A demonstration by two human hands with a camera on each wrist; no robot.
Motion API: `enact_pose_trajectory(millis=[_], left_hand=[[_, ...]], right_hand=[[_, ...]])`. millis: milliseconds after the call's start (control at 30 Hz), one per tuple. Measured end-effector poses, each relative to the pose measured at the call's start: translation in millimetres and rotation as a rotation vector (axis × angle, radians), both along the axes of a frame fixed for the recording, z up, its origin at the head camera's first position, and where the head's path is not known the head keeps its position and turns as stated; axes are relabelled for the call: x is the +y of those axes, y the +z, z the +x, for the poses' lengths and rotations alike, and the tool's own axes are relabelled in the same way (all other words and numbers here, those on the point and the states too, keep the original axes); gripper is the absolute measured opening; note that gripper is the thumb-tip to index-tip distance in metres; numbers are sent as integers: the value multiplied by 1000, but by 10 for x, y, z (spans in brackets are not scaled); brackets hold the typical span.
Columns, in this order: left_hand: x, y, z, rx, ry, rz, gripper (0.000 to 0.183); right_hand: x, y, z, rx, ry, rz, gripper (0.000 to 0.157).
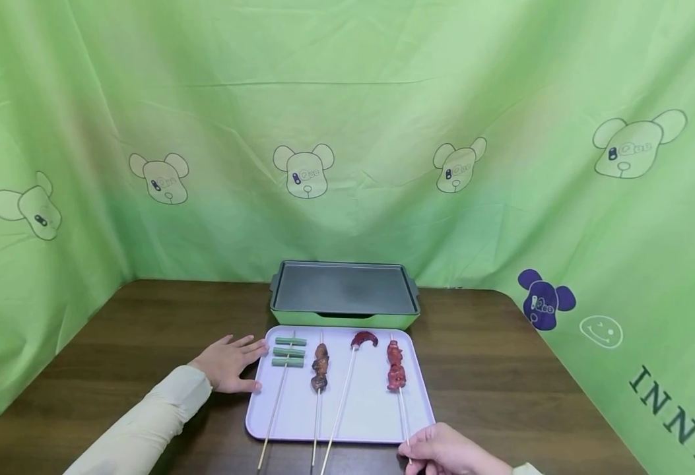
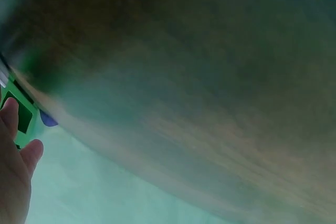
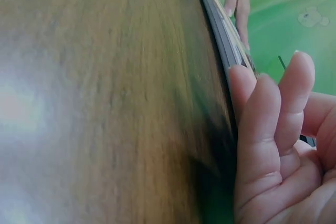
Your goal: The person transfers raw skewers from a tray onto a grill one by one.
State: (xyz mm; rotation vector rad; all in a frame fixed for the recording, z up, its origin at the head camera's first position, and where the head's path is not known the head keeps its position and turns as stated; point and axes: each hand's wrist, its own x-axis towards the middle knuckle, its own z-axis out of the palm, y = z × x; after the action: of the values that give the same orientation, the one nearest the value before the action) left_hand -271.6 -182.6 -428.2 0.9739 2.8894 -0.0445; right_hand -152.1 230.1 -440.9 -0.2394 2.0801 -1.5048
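Note:
A pale lilac tray [image 1: 362, 422] carries several skewers side by side. My left hand [image 1: 228, 365] lies with spread fingers at the tray's left edge, close to a skewer of green bean pieces [image 1: 288, 353]. Beside that are a browned meat skewer [image 1: 320, 368] and a skewer with a dark red curled piece [image 1: 364, 339]. At the front right, my right hand [image 1: 442, 450] pinches the stick of a red meat skewer [image 1: 396, 366], whose meat end lies over the tray. In the right wrist view, curled fingers [image 3: 262, 129] hide the pinched stick.
Behind the tray, almost touching it, stands a green electric griddle [image 1: 347, 288] with a flat dark plate. Both stand on a brown wooden table [image 1: 501, 376]. Green printed cloth [image 1: 359, 224] hangs around the back and sides.

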Motion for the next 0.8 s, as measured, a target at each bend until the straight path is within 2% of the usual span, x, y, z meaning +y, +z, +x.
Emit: enact_pose_trajectory(millis=[233, 433, 633, 800], left_hand=[[49, -26, 8, -13, 10, -10, 79], [51, -17, 26, -18, 10, -2, 78], [9, 41, 45, -5, -7, -10, 77], [23, 52, 24, -4, -8, -20, 78]], right_hand=[[13, -1, 2, 17, 5, -30, 31], [-17, -4, -15, -54, -30, -108, 35], [-62, 16, -31, -121, -90, -187, 22], [-52, 25, -30, -113, -112, -236, 13]])
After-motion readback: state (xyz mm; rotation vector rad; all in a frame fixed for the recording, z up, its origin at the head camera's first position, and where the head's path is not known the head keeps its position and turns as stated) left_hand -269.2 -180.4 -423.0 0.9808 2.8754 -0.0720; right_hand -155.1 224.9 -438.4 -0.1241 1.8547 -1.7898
